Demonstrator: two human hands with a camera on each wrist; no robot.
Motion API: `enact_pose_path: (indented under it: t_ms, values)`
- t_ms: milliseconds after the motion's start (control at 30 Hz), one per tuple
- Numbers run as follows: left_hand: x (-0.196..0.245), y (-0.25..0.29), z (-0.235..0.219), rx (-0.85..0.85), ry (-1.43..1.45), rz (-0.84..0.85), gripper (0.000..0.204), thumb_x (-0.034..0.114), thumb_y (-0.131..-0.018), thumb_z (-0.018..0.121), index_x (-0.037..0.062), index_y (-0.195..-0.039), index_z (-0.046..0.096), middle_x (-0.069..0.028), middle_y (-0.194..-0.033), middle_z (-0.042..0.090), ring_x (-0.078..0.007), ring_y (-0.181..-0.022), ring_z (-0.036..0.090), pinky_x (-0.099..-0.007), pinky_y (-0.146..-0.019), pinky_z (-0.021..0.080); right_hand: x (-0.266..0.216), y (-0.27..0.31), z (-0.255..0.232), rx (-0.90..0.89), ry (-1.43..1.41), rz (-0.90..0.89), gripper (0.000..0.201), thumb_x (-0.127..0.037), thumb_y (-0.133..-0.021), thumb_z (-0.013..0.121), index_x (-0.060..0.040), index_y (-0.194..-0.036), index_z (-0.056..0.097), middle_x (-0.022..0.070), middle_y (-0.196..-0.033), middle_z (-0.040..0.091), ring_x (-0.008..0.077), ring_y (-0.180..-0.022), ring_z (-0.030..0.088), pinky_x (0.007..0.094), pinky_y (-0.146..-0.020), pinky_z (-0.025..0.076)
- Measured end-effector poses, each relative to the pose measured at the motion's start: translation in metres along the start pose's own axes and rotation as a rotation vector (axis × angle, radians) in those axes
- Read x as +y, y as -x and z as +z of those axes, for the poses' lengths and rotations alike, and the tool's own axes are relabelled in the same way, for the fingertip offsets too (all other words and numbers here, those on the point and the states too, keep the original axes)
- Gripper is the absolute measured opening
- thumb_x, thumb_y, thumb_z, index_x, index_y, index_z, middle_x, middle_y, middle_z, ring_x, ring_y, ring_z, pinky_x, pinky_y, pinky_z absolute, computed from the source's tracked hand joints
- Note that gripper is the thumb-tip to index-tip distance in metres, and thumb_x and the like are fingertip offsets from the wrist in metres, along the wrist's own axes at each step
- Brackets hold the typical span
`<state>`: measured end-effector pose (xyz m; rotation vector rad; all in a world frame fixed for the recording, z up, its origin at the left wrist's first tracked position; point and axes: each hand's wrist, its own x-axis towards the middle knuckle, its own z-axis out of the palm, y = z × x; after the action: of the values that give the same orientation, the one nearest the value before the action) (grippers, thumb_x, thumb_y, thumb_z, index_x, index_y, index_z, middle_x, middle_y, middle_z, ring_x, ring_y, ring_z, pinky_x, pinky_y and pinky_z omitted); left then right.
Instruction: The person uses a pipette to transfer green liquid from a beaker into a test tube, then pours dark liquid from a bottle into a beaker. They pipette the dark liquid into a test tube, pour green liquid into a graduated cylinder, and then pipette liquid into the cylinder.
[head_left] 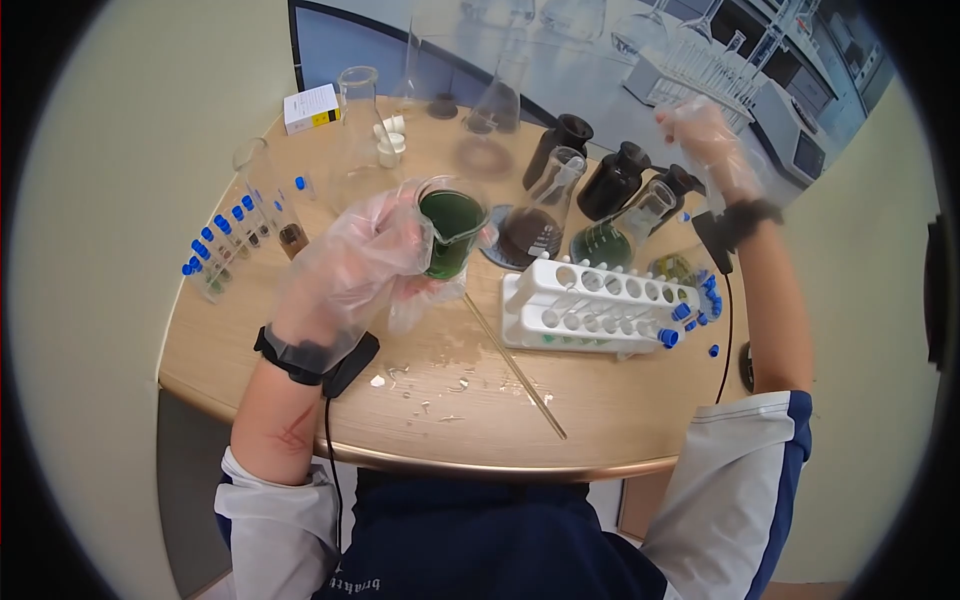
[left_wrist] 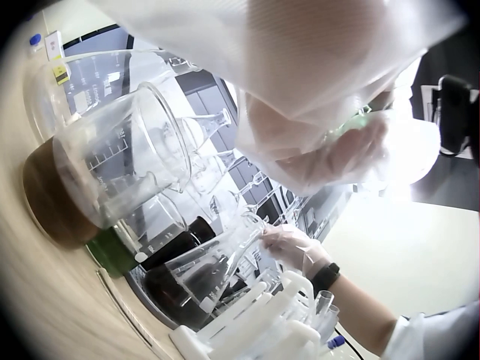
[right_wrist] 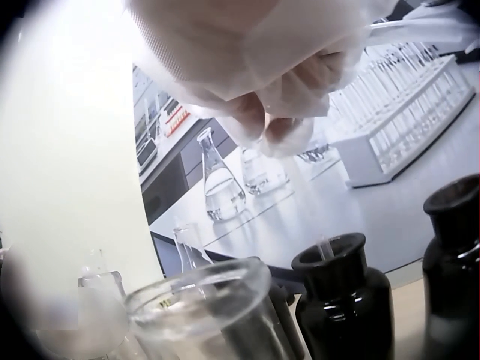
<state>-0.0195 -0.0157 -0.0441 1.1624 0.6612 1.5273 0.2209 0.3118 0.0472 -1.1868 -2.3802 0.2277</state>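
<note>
Here, crinkly-plastic-gloved left grip (head_left: 365, 245) around a cylindrical glass beaker (head_left: 452, 226), right grip (head_left: 706, 138) unclear.

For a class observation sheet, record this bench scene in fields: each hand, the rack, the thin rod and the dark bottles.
Left hand: gloved, holding a beaker of green liquid
Right hand: gloved, raised; whether it holds anything is unclear
Rack: white, standing on the table
Rod: thin, lying on the table
Dark bottles: three, beyond the rack
</note>
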Motion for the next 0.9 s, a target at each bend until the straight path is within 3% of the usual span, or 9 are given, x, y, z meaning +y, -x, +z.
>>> enact_pose_path:
  t_ms: [133,233,333,433,533,633,833,900]
  values:
    - [-0.003,-0.001,-0.002,-0.012,0.034,-0.01,0.047,0.034,-0.091,0.057,0.0034,-0.125,0.046,-0.0083,-0.104,0.062,-0.0099,-0.069,0.051,-0.0219,-0.058,0.041,0.007,0.003,0.015,-0.208,0.011,0.016,0.025,-0.021,-0.071,0.058,0.0017,-0.062,0.062,0.0092,-0.062,0.062,0.0189,-0.059,0.057,0.0299,-0.06,0.044]
    - [-0.001,0.001,-0.001,0.024,-0.03,-0.003,0.049,0.035,-0.09,0.058,0.0034,-0.126,0.046,-0.0079,-0.104,0.062,-0.01,-0.07,0.051,-0.022,-0.058,0.041,-0.024,0.028,0.01,-0.131,-0.094,0.041,0.027,-0.021,-0.069,0.058,0.0029,-0.056,0.057,0.0076,-0.06,0.059,0.0169,-0.059,0.054,0.0279,-0.059,0.042]
    - [0.0,0.0,-0.002,0.005,-0.039,-0.006,0.049,0.035,-0.09,0.058,0.0036,-0.125,0.047,-0.0071,-0.103,0.062,-0.0101,-0.07,0.051,-0.0221,-0.058,0.041,-0.027,0.026,0.009,-0.179,0.004,0.081,0.025,-0.021,-0.07,0.062,0.0026,-0.063,0.057,0.007,-0.062,0.058,0.0161,-0.061,0.054,0.0282,-0.06,0.042]
    - [0.0,-0.001,0.0,-0.007,-0.035,0.005,0.045,0.035,-0.091,0.057,0.004,-0.123,0.049,-0.0061,-0.101,0.062,-0.0098,-0.069,0.051,-0.022,-0.058,0.041,-0.015,0.024,0.02,-0.072,-0.05,0.194,0.023,-0.021,-0.071,0.064,0.001,-0.075,0.057,0.0073,-0.066,0.057,0.0158,-0.063,0.055,0.0284,-0.06,0.043]
    - [0.0,0.0,0.0,0.022,-0.054,-0.021,0.043,0.035,-0.092,0.056,0.0043,-0.121,0.05,-0.0052,-0.099,0.062,-0.0094,-0.069,0.051,-0.0216,-0.057,0.04,-0.012,0.026,0.022,-0.077,-0.117,0.159,0.026,-0.021,-0.072,0.066,-0.0007,-0.084,0.055,0.0071,-0.07,0.058,0.0146,-0.062,0.054,0.0271,-0.059,0.043]
    - [0.0,0.0,0.002,0.048,-0.096,-0.011,0.044,0.037,-0.092,0.055,0.0041,-0.119,0.051,-0.0049,-0.098,0.062,-0.009,-0.068,0.05,-0.0208,-0.056,0.039,-0.004,0.025,0.028,-0.052,-0.249,0.138,0.024,-0.022,-0.071,0.067,-0.0009,-0.077,0.055,0.0067,-0.066,0.057,0.0132,-0.061,0.054,0.0253,-0.056,0.042]
    - [-0.004,-0.001,-0.001,-0.008,-0.078,0.037,0.052,0.042,-0.087,0.061,0.0019,-0.119,0.049,-0.0074,-0.101,0.062,-0.009,-0.066,0.05,-0.0199,-0.054,0.037,0.003,0.021,0.014,-0.119,0.035,-0.011,0.026,-0.023,-0.075,0.064,0.0013,-0.065,0.061,0.0099,-0.058,0.057,0.0161,-0.055,0.054,0.0276,-0.056,0.044]
    - [-0.002,-0.001,-0.001,-0.028,-0.055,0.016,0.055,0.042,-0.086,0.062,0.001,-0.12,0.048,-0.0085,-0.102,0.062,-0.009,-0.066,0.049,-0.0199,-0.053,0.037,-0.003,0.031,0.005,-0.061,0.07,-0.01,0.025,-0.022,-0.076,0.063,0.0013,-0.066,0.064,0.012,-0.064,0.061,0.0181,-0.058,0.055,0.0301,-0.059,0.045]
